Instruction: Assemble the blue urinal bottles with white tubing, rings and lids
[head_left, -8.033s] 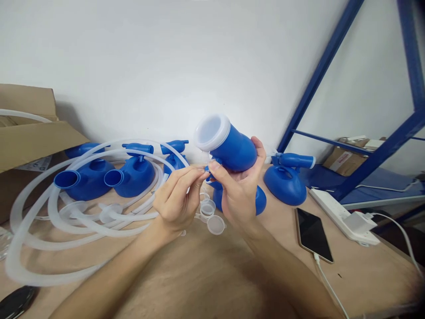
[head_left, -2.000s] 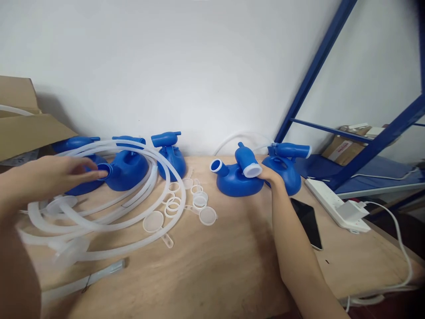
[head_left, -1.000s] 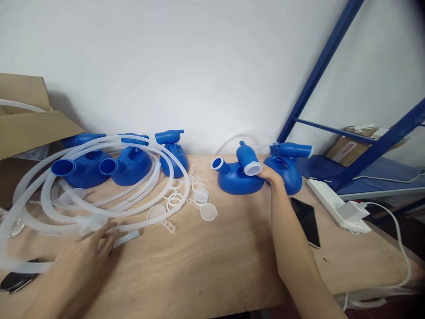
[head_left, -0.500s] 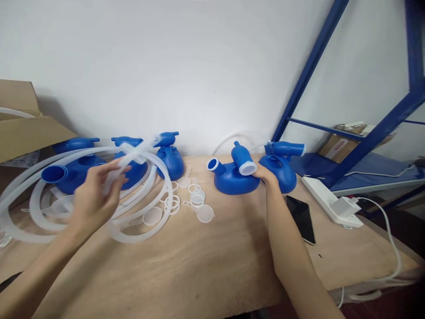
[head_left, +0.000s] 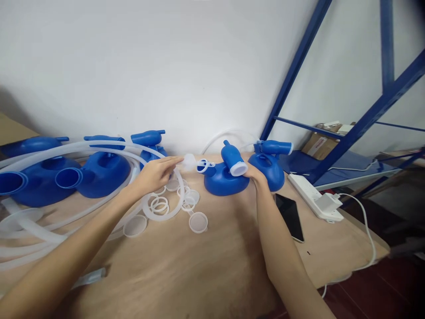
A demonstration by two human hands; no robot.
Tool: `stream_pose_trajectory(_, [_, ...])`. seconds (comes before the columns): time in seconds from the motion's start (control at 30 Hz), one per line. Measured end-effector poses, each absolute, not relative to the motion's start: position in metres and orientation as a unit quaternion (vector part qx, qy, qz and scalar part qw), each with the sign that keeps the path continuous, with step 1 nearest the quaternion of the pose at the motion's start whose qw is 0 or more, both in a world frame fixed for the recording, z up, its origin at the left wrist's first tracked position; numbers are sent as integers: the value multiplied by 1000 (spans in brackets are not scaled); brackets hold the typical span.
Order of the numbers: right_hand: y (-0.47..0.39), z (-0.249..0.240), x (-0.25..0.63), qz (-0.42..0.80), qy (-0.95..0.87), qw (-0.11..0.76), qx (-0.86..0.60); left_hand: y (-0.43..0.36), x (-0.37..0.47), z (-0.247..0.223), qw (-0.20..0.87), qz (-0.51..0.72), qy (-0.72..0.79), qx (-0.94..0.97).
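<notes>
My left hand (head_left: 157, 176) pinches a translucent cap piece (head_left: 189, 162), whose ring part (head_left: 206, 165) is at the mouth of a blue jug (head_left: 226, 179). My right hand (head_left: 254, 172) is behind that jug's right side, its fingers mostly hidden by the jug and by a blue spouted part (head_left: 233, 158) with a white rim. Translucent tubing (head_left: 166, 216) lies in loops below and left of my left hand. White rings (head_left: 160, 205) and a round cap (head_left: 198, 222) lie on the wooden table (head_left: 186, 274).
Several blue jugs (head_left: 104, 175) stand at the left. Another jug (head_left: 267, 172) is right of my right hand. A phone (head_left: 289, 217) and a white power strip (head_left: 310, 195) lie at the right, beside a blue metal rack (head_left: 295, 66). A cardboard box (head_left: 15, 128) is far left.
My left hand has moved right to the jug's mouth and now holds a cap piece there; the tubing it held is down. The view has shifted. My right hand stays at the jug.
</notes>
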State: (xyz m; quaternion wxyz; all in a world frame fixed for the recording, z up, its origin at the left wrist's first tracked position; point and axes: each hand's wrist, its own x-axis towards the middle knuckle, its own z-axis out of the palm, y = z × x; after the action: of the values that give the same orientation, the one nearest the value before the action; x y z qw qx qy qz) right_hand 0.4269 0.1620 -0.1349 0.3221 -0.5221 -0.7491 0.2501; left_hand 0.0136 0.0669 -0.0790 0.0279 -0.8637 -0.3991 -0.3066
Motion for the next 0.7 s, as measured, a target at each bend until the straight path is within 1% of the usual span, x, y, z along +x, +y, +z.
stream_pose_trajectory(0.13, [162,-134,425,265,-752,314,-516,80,37,-72,-15,-252,-377,-891])
stream_pose_trajectory(0.23, [159,-133,422,270,-743,316,-525,84,58,-74,-17,-215,-410,-886])
stream_pose_trajectory(0.33, [154,-132,417,272,-737,328,-524,85,73,-84,32,-166,-445,-879])
stream_pose_trajectory(0.43, [149,-128,410,275,-738,345,-511,88,83,-93,104,-140,-458,-871])
stream_pose_trajectory(0.5, [146,-124,404,278,-738,355,-502,90,89,-95,135,-127,-463,-867])
stream_pose_trajectory(0.7, [141,-118,393,273,-732,394,-483,87,108,-92,148,-97,-514,-839])
